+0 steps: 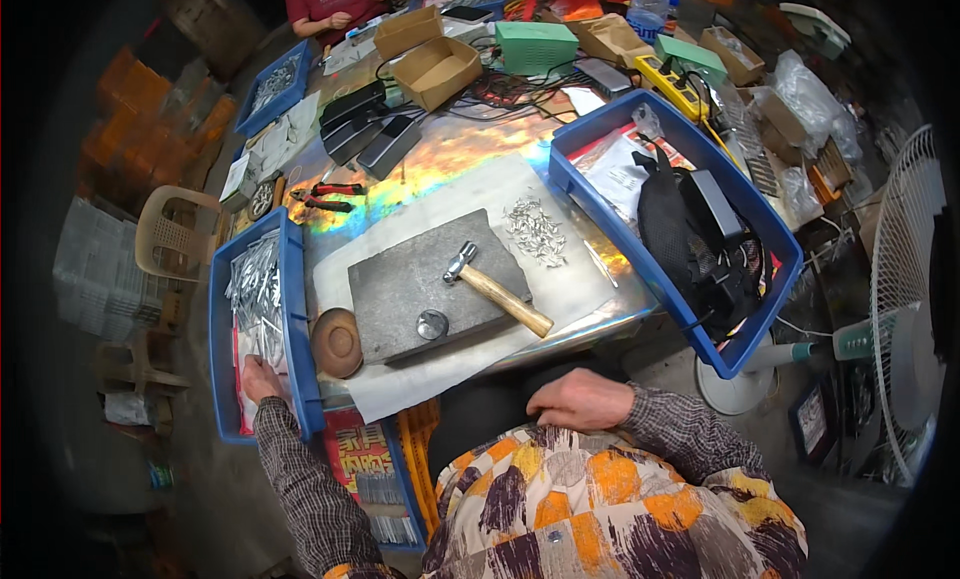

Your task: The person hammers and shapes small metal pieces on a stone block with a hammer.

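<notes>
At the near end of a blue bin [302,324] on the left, my left hand [262,381] reaches among thin silvery metal pieces [258,289]. Its fingers look pressed together, and what they pinch is too small to make out. My right hand [583,399] rests on my lap over a patterned apron [570,499], fingers curled and nothing seen in them. In front of me, a hammer [505,297] with a wooden handle lies across a grey stone block [400,279]. A round metal piece [431,325] sits on the block's near edge, beside a brown round dish [337,343].
Small silvery parts [537,232] lie piled on white paper [590,269] right of the block. Another blue bin [735,359] holds a black bag. Red-handled pliers [330,196], black devices [388,147] and cardboard boxes [437,74] stand farther back. A fan [905,309] is at right; a person [335,7] sits opposite.
</notes>
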{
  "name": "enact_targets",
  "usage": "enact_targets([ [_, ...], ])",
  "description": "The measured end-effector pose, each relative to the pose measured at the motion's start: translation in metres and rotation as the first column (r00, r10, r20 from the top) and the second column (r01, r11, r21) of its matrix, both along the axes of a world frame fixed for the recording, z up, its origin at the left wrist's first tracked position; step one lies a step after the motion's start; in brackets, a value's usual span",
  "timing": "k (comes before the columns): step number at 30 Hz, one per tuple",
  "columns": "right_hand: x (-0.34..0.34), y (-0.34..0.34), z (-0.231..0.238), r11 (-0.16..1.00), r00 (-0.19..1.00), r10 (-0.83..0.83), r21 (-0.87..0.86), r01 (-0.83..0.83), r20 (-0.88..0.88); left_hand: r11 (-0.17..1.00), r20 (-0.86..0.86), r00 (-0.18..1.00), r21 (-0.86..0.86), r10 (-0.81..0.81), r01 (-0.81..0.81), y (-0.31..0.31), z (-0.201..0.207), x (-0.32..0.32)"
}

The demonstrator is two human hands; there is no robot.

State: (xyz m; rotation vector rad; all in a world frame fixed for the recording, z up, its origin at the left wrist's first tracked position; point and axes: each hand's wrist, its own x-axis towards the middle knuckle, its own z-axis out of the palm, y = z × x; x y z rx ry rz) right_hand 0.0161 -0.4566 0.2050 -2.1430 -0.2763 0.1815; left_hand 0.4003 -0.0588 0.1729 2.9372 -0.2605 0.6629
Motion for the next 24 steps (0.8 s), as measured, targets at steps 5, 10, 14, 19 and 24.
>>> enact_targets([
  [5, -0.002, -0.033, 0.022, 0.877, 0.864, -0.476, 0.015, 0.481, 0.166, 0.999, 0.065, 0.997, -0.003, 0.05, -0.049, 0.001, 0.004, -0.006],
  [10, 0.018, -0.053, -0.004, 0.602, 0.62, -0.631, -0.21, 0.77, 0.466, 1.0, 0.107, 0.994, -0.006, 0.016, -0.015, 0.002, 0.005, -0.004],
  [14, 0.04, -0.058, -0.024, 0.532, 0.632, -0.574, -0.35, 0.771, 0.521, 0.996, 0.049, 0.999, -0.084, 0.018, -0.014, -0.008, 0.011, -0.011],
  [19, 0.054, -0.057, -0.036, 0.547, 0.661, -0.55, -0.377, 0.747, 0.511, 0.994, 0.026, 1.0, -0.111, 0.011, -0.008, -0.001, 0.009, -0.008],
  [24, 0.048, -0.056, -0.039, 0.545, 0.698, -0.511, -0.438, 0.715, 0.502, 0.993, 0.046, 0.999, -0.111, -0.025, 0.03, -0.002, 0.01, -0.01],
])
